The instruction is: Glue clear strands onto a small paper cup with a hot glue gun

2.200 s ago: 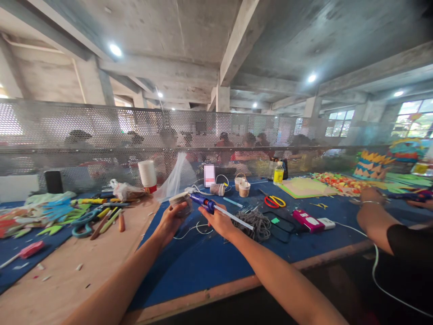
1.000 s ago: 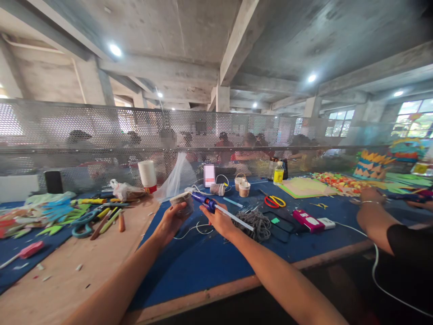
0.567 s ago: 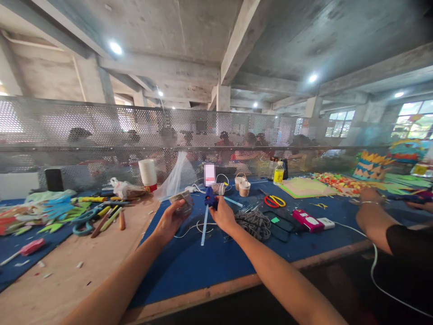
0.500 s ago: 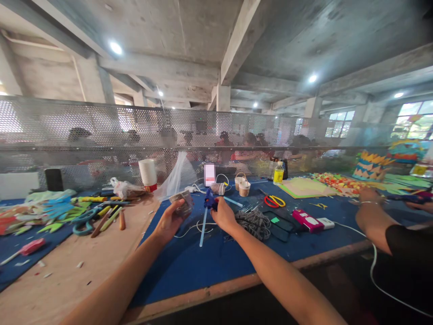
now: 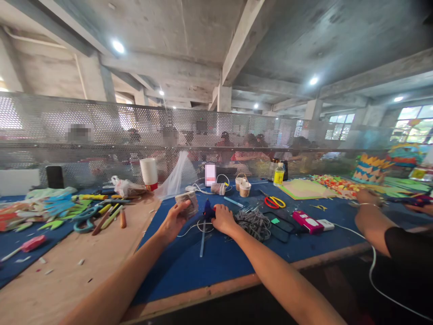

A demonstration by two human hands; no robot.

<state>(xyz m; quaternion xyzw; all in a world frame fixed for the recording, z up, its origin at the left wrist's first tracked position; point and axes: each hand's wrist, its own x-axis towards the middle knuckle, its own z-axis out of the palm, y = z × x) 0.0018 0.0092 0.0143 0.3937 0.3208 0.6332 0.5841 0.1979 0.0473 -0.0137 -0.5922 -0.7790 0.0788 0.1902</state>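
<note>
My left hand (image 5: 174, 221) grips a small brownish paper cup (image 5: 190, 203), fingers and thumb around its near side. The cup is tilted, and what covers its wall is too blurred to make out. Just to its right, my right hand (image 5: 223, 218) is closed on a dark blue glue gun (image 5: 209, 209). A translucent glue stick (image 5: 202, 243) sticks out of the gun towards me. Gun and cup are close together but appear apart. Beside my right wrist lies a tangled heap of grey cord (image 5: 255, 223).
Scissors with red and yellow handles (image 5: 274, 201), small cups (image 5: 244, 188), a lit phone (image 5: 210, 175) and a pink box (image 5: 307, 221) lie around. Tools and paper scraps cover the left side. A co-worker's arm (image 5: 370, 221) reaches in from the right. A perforated screen (image 5: 189, 122) stands behind.
My right hand has lowered the glue gun slightly towards the table, and its grip looks more from above. My left hand has turned the cup and moved it slightly right.
</note>
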